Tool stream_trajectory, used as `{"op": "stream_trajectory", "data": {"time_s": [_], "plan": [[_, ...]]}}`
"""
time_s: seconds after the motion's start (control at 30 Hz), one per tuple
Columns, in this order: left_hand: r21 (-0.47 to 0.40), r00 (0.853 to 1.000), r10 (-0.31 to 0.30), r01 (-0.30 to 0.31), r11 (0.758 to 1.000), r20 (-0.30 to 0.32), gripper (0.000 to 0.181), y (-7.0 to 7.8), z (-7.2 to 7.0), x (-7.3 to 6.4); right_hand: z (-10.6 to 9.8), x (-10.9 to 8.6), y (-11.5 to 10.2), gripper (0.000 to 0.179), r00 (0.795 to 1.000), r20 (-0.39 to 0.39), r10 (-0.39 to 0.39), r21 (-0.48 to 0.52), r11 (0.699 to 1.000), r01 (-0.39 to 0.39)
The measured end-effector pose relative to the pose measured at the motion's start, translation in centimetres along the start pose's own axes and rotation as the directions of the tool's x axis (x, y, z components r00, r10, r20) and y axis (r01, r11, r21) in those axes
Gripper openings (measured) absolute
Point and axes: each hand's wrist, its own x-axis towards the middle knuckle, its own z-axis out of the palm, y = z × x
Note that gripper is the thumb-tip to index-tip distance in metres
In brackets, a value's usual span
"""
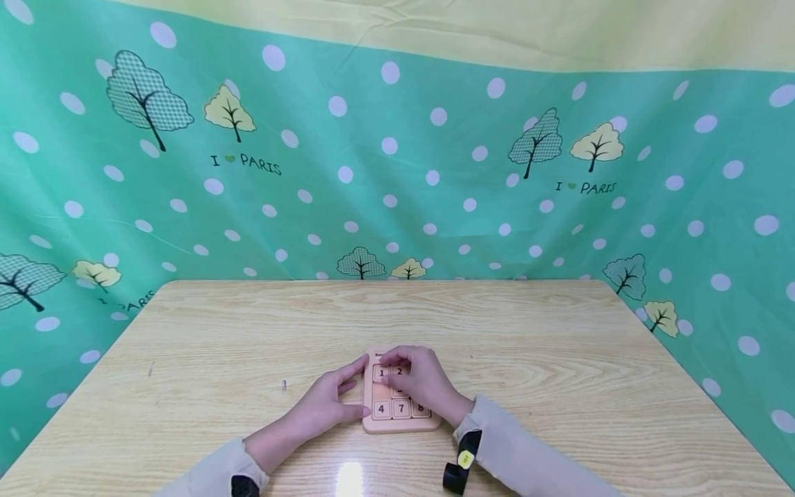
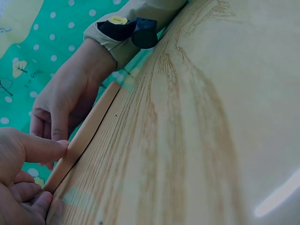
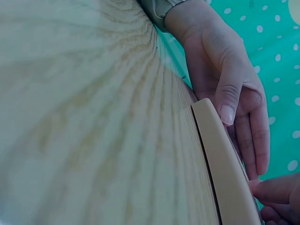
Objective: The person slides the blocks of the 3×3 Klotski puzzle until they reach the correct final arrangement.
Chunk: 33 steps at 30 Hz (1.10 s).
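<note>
A light wooden number slide puzzle (image 1: pixel 400 429) lies flat on the table, with tiles showing 1, 2, 4, 7 and a partly covered 8. My right hand (image 1: pixel 428 379) reaches over its right side, thumb and index finger at either edge of the number 1 tile (image 1: pixel 381 373); it covers several other tiles. Bare board shows just below that tile. Along the left edge, my left hand (image 1: pixel 324 402) touches the frame with thumb and fingers spread apart. In the right wrist view, the left hand's fingers (image 3: pixel 248 136) look straight beside the puzzle's side wall (image 3: pixel 220 154).
The wooden table (image 1: pixel 236 324) extends around the puzzle. A small pale object or mark (image 1: pixel 283 385) is left of the left hand. A green dotted curtain (image 1: pixel 397 172) hangs behind and beside the table. Black wrist cameras are strapped to both sleeves (image 1: pixel 506 442).
</note>
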Motion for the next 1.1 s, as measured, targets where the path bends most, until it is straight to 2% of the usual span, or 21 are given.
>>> {"op": "stream_trajectory", "data": {"time_s": [0.53, 1.1], "plan": [[-0.008, 1.0, -0.009, 0.009, 1.0, 0.002, 0.084, -0.1, 0.0, 0.0, -0.2, -0.3, -0.4, 0.02, 0.998, 0.009, 0.056, 0.044, 0.997, -0.056], [0.009, 1.0, -0.016, 0.016, 1.0, -0.012, 0.084, -0.1, 0.1, 0.1, -0.9, -3.3, -1.3, 0.024, 0.993, 0.087, 0.085, 0.148, 0.984, -0.097]]}}
